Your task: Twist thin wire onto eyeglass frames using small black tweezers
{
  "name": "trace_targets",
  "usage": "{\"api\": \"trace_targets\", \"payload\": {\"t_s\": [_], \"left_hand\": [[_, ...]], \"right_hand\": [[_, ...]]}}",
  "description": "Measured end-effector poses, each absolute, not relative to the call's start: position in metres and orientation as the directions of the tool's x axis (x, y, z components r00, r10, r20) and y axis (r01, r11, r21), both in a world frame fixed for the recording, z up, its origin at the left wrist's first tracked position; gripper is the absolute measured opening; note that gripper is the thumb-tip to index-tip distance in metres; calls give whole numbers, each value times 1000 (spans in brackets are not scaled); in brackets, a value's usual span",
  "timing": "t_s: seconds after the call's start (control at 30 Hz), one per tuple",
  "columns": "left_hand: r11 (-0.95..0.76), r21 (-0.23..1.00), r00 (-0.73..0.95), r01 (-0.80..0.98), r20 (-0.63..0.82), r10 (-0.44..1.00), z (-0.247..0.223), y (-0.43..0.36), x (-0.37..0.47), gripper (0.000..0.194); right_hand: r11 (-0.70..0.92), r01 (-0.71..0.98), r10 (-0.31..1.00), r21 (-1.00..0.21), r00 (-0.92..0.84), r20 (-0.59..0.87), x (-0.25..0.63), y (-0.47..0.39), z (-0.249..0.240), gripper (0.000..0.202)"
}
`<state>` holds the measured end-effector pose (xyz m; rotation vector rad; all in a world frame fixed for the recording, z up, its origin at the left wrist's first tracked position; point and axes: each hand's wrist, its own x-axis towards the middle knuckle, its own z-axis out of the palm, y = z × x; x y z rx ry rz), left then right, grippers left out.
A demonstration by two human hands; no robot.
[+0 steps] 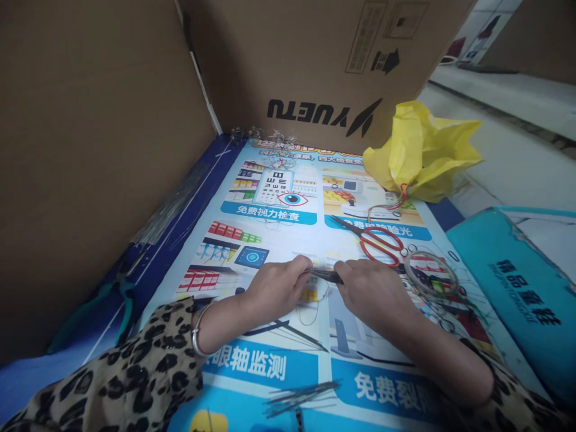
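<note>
My right hand [375,294] is closed around a dark narrow-jawed tool, which looks like pliers [332,276]; its handles are hidden in the fist. The jaws point left and reach the fingertips of my left hand [283,291]. That hand is closed in a pinch, on what seems to be the end of a thin wire [310,312] that loops down below the fingers. Just beyond my right hand lie scissors [382,245] with orange-red handles and a coil of pale wire [431,274]. Nearer to me is a small pile of dark wire pieces [302,396].
A printed poster sheet [321,240] covers the work surface. Cardboard walls [324,66] stand at the back and left. Green-handled pliers [126,312] and a bundle of straight wires [173,201] lie left. A yellow bag [423,156] and a turquoise box [508,288] are right.
</note>
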<state>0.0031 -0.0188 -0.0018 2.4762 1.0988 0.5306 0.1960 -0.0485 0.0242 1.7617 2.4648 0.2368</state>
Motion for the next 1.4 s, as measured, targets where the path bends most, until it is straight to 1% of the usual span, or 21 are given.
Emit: {"api": "trace_targets", "payload": {"t_s": [0.2,0.47,0.7,0.87,1.07,1.27,1.4], "left_hand": [[-625,479,632,617,172,756,-1,-19,3,13],[-608,495,635,621,138,761,2,-19,3,14],[-618,508,642,600,155,751,1,-20,3,14],[-605,511,630,611,149,762,0,-20,3,15],[-582,555,634,595,121,764,1,-19,3,14],[-505,646,636,573,38,770,6,-16,2,12],[-491,654,637,575,19,771,8,-15,3,11]], "right_hand": [[316,924,948,214,-319,-20,195,-49,27,14],[324,922,946,211,-319,-57,195,-49,29,15],[326,926,945,193,-322,-51,196,-48,29,16],[312,928,950,202,-310,-39,196,-49,27,17],[324,925,944,197,-328,-12,197,-48,25,15],[333,926,942,180,-337,-11,197,-48,26,15],[327,927,944,184,-329,-22,197,-48,27,15]]}}
